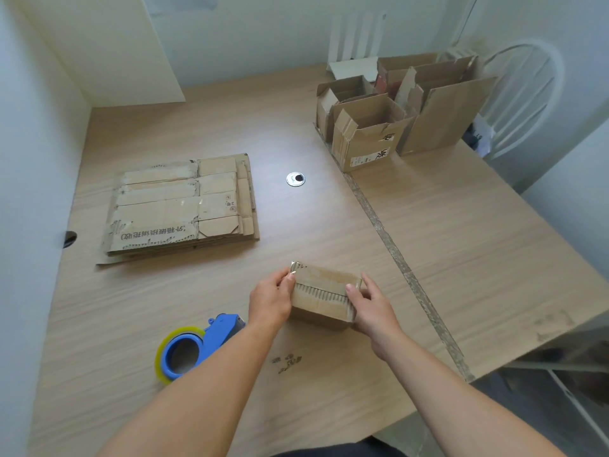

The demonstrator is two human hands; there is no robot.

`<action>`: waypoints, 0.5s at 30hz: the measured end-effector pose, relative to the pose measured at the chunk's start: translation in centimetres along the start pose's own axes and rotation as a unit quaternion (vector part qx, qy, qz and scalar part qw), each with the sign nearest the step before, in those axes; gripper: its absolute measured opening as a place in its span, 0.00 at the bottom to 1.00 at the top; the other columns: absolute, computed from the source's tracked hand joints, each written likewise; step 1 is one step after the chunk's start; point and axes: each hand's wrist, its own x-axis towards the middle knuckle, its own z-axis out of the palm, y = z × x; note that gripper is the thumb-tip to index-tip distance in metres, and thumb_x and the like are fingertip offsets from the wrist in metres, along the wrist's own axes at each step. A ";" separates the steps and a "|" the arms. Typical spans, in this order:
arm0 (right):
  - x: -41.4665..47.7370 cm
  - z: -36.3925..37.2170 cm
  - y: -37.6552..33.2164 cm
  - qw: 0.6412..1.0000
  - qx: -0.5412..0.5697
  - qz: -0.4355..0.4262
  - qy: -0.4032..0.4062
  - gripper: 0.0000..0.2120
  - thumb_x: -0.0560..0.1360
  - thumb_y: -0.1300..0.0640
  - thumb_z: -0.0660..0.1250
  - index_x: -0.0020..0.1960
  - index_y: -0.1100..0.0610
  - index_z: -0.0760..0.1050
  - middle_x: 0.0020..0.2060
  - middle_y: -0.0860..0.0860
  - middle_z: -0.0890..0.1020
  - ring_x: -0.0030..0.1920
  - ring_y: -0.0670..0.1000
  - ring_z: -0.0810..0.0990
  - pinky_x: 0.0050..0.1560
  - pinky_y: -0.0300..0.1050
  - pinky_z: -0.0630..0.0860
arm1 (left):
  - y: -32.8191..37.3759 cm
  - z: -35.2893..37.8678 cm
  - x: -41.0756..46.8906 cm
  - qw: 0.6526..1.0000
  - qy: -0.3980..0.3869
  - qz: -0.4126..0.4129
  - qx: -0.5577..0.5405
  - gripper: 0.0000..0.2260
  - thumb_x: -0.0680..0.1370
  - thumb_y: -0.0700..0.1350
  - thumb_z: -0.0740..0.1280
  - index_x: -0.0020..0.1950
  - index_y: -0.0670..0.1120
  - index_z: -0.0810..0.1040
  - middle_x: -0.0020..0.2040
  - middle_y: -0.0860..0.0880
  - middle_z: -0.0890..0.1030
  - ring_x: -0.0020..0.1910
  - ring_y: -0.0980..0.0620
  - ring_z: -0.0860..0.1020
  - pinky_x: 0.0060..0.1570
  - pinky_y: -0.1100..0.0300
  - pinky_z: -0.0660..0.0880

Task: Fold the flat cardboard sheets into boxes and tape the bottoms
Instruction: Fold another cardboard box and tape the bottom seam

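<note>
Tabletop: bottom-taping step, one box near me.
Sheets stacked at left; box seam-up between my hands; left fingers pinch the tape end, right fingers curl round its other side. Next, I judge: press tape flat.

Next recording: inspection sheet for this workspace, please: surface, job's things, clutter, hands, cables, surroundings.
Surface: wooden table, taped seam across it, round grommet.
Job's things: small box between both hands; flat cardboard sheets stacked at left; tape dispenser by the left forearm; folded boxes far right.
Clutter: cardboard scraps near the forearms.
Hands: left hand holds the box's left end; right hand holds its right end.
Cables: nothing seen.
Surroundings: white chair behind the folded boxes.
</note>
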 end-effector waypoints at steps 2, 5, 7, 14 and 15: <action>-0.5 -0.5 -0.3 0.999 0.001 0.030 -0.044 0.10 0.76 0.47 0.70 0.57 0.41 0.76 0.53 0.50 0.83 0.50 0.52 0.84 0.51 0.57 0.83 | -0.3 -0.1 -0.4 0.999 -0.029 -0.003 -0.016 0.16 0.81 0.52 0.64 0.69 0.52 0.76 0.56 0.52 0.80 0.54 0.53 0.76 0.51 0.58 0.71; -1.3 0.1 0.0 0.998 -0.047 0.011 -0.029 0.23 0.67 0.42 0.76 0.58 0.44 0.72 0.51 0.48 0.81 0.51 0.52 0.83 0.49 0.57 0.83 | -0.8 0.8 -0.6 0.998 -0.015 0.015 0.058 0.26 0.74 0.59 0.70 0.70 0.53 0.72 0.60 0.51 0.78 0.58 0.50 0.76 0.59 0.51 0.75; -1.6 1.0 0.3 0.995 -0.103 -0.006 0.012 0.36 0.58 0.35 0.76 0.60 0.46 0.70 0.54 0.48 0.79 0.55 0.51 0.80 0.56 0.55 0.80 | -0.9 1.6 -1.0 0.993 -0.005 0.026 0.113 0.30 0.72 0.61 0.71 0.70 0.52 0.70 0.61 0.51 0.74 0.62 0.50 0.72 0.62 0.48 0.73; -2.2 1.0 -0.2 0.987 -0.129 -0.088 0.029 0.14 0.73 0.50 0.74 0.57 0.44 0.75 0.46 0.43 0.82 0.51 0.48 0.80 0.53 0.43 0.76 | -2.4 0.2 -1.5 0.998 0.009 0.045 0.052 0.07 0.79 0.52 0.66 0.53 0.51 0.78 0.48 0.51 0.79 0.49 0.50 0.77 0.47 0.53 0.74; -2.2 0.6 -0.2 0.990 -0.108 -0.088 0.011 0.11 0.75 0.51 0.72 0.56 0.42 0.76 0.46 0.42 0.82 0.50 0.48 0.81 0.53 0.46 0.78 | -2.4 -0.2 -1.6 0.998 0.006 0.051 0.039 0.05 0.80 0.51 0.65 0.48 0.52 0.78 0.44 0.52 0.79 0.46 0.51 0.77 0.43 0.55 0.72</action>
